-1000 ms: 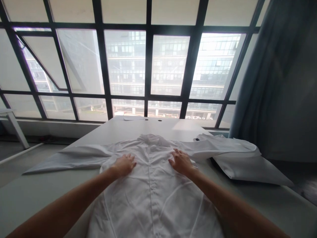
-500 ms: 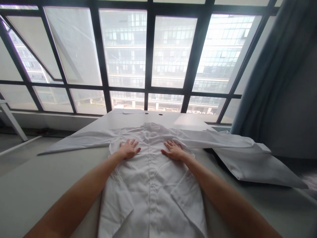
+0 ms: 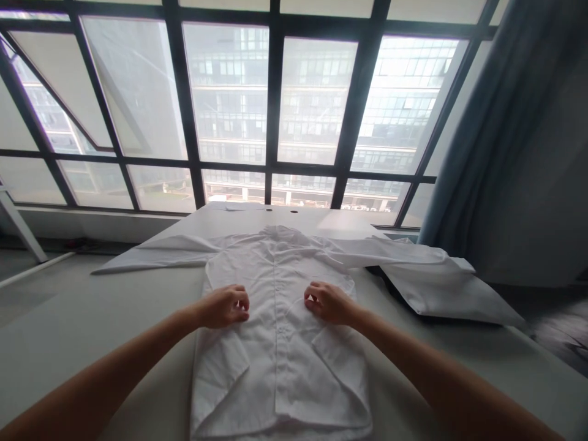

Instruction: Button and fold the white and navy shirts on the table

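Note:
A white button-front lab coat [image 3: 301,361] lies front up, with its sleeves stretched out to both sides and its collar toward the window. Creases run over the chest and around the two large patch pockets. Over the left part of the coat, above a pocket, my left hand [image 3: 225,306] has its fingers bent, with a gap between thumb and fingertips and nothing held. My right hand [image 3: 328,302] mirrors it on the other side of the button line, fingers curled and the thumb apart. Whether the fingertips touch the cloth is hard to tell.
The coat rests on a pale table [image 3: 151,324] reaching toward the window wall. On the right, a white cloth-like item [image 3: 445,294] with a dark underside lies partly under the sleeve. A blue-grey curtain [image 3: 468,147] hangs at right. A white metal frame [image 3: 22,226] stands at left.
Both hands have come off their flat, spread press on the chest and drawn back toward me, fingers now curled. The hem has come into view.

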Available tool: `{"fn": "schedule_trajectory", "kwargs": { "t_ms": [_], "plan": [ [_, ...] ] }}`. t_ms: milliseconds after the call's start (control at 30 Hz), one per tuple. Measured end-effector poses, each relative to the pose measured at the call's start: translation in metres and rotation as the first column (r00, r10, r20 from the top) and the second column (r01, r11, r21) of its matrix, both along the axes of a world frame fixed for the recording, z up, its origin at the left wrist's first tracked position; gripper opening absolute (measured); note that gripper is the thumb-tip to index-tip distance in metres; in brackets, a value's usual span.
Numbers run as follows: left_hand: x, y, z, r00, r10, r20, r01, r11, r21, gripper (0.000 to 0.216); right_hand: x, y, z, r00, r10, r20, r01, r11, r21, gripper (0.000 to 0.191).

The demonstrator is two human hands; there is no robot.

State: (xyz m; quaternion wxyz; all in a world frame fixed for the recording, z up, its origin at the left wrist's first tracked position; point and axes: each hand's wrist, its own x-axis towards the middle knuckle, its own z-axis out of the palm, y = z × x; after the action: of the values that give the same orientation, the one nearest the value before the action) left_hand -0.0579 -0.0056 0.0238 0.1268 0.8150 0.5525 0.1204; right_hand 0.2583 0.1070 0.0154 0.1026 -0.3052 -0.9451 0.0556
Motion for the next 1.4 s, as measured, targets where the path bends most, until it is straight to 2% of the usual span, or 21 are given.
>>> {"fn": "schedule_trajectory", "kwargs": {
  "t_ms": [67, 133, 267, 367, 433, 467, 533, 600, 667, 700, 767, 833, 933, 1033, 1100, 1200, 1267, 1300, 1333, 1400],
  "plan": [
    [0.006, -0.015, 0.008, 1.0, -0.01, 0.012, 0.011, 0.991, -0.134, 0.038, 0.009, -0.012, 0.006, 1.0, 0.003, 0.015, -0.001, 0.99, -0.138, 0.026],
    [0.009, -0.022, 0.015, 1.0, -0.019, 0.021, 0.024, 0.967, -0.253, 0.042, 0.016, -0.019, 0.012, 0.998, 0.016, 0.054, -0.003, 0.969, -0.246, 0.039],
    [-0.005, -0.033, 0.027, 1.0, -0.02, 0.011, 0.022, 0.915, -0.402, 0.053, 0.034, -0.025, 0.027, 0.985, 0.008, 0.174, 0.058, 0.927, -0.371, 0.064],
    [-0.037, -0.046, 0.033, 0.992, 0.126, 0.028, -0.087, 0.815, -0.574, 0.058, 0.056, -0.026, 0.043, 0.969, -0.015, 0.245, 0.127, 0.885, -0.448, 0.071],
    [-0.059, -0.053, 0.037, 0.97, 0.239, 0.051, -0.154, 0.761, -0.63, 0.059, 0.074, -0.023, 0.052, 0.939, -0.057, 0.339, 0.223, 0.852, -0.475, 0.07],
    [-0.067, -0.053, 0.038, 0.959, 0.274, 0.067, -0.173, 0.756, -0.631, 0.059, 0.081, -0.021, 0.055, 0.917, -0.095, 0.387, 0.28, 0.844, -0.457, 0.067],
    [-0.073, -0.049, 0.038, 0.948, 0.297, 0.11, -0.184, 0.798, -0.574, 0.061, 0.091, -0.015, 0.055, 0.903, -0.188, 0.386, 0.34, 0.863, -0.374, 0.055],
    [-0.065, -0.038, 0.034, 0.952, 0.263, 0.154, -0.174, 0.883, -0.436, 0.065, 0.091, -0.011, 0.05, 0.954, -0.214, 0.211, 0.269, 0.922, -0.279, 0.037],
    [-0.051, -0.026, 0.025, 0.963, 0.213, 0.162, -0.171, 0.955, -0.241, 0.07, 0.082, -0.01, 0.039, 0.994, -0.109, 0.012, 0.109, 0.971, -0.212, 0.026],
    [-0.044, -0.021, 0.019, 0.97, 0.19, 0.149, -0.168, 0.974, -0.15, 0.071, 0.076, -0.01, 0.033, 0.998, -0.042, -0.041, 0.033, 0.98, -0.195, 0.029],
    [-0.036, -0.014, 0.006, 0.984, 0.154, 0.093, -0.151, 0.988, -0.041, 0.076, 0.064, -0.012, 0.023, 0.997, 0.054, -0.051, -0.062, 0.982, -0.177, 0.036],
    [-0.037, -0.01, -0.005, 0.992, 0.125, 0.025, -0.124, 0.992, -0.027, 0.082, 0.056, -0.014, 0.016, 0.997, 0.072, -0.007, -0.072, 0.981, -0.178, 0.035],
    [-0.047, -0.007, -0.015, 0.994, 0.103, -0.038, -0.105, 0.992, -0.066, 0.09, 0.054, -0.014, 0.015, 0.996, 0.014, 0.083, 0.004, 0.977, -0.215, 0.027],
    [-0.054, -0.003, -0.016, 0.994, 0.102, -0.044, -0.105, 0.992, -0.07, 0.09, 0.06, -0.011, 0.022, 0.983, -0.063, 0.171, 0.114, 0.944, -0.311, 0.022],
    [-0.054, -0.002, -0.015, 0.994, 0.106, -0.039, -0.108, 0.991, -0.072, 0.09, 0.068, -0.008, 0.028, 0.947, -0.142, 0.288, 0.255, 0.878, -0.406, 0.017],
    [-0.053, -0.003, -0.013, 0.994, 0.104, -0.044, -0.108, 0.99, -0.095, 0.091, 0.089, -0.005, 0.038, 0.811, -0.222, 0.541, 0.526, 0.68, -0.511, 0.006],
    [-0.053, -0.004, -0.011, 0.993, 0.102, -0.058, -0.108, 0.988, -0.108, 0.091, 0.105, -0.002, 0.045, 0.75, -0.259, 0.609, 0.625, 0.579, -0.523, 0.004],
    [-0.053, -0.005, -0.009, 0.993, 0.1, -0.065, -0.107, 0.988, -0.112, 0.09, 0.112, 0.001, 0.048, 0.754, -0.287, 0.591, 0.631, 0.568, -0.528, 0.009],
    [-0.053, -0.006, -0.007, 0.993, 0.096, -0.071, -0.104, 0.988, -0.116, 0.088, 0.117, 0.003, 0.049, 0.782, -0.322, 0.533, 0.605, 0.595, -0.529, 0.016],
    [-0.053, -0.009, -0.001, 0.994, 0.079, -0.076, -0.088, 0.99, -0.114, 0.082, 0.121, 0.008, 0.048, 0.874, -0.363, 0.322, 0.482, 0.732, -0.482, 0.028]
  ]
}}
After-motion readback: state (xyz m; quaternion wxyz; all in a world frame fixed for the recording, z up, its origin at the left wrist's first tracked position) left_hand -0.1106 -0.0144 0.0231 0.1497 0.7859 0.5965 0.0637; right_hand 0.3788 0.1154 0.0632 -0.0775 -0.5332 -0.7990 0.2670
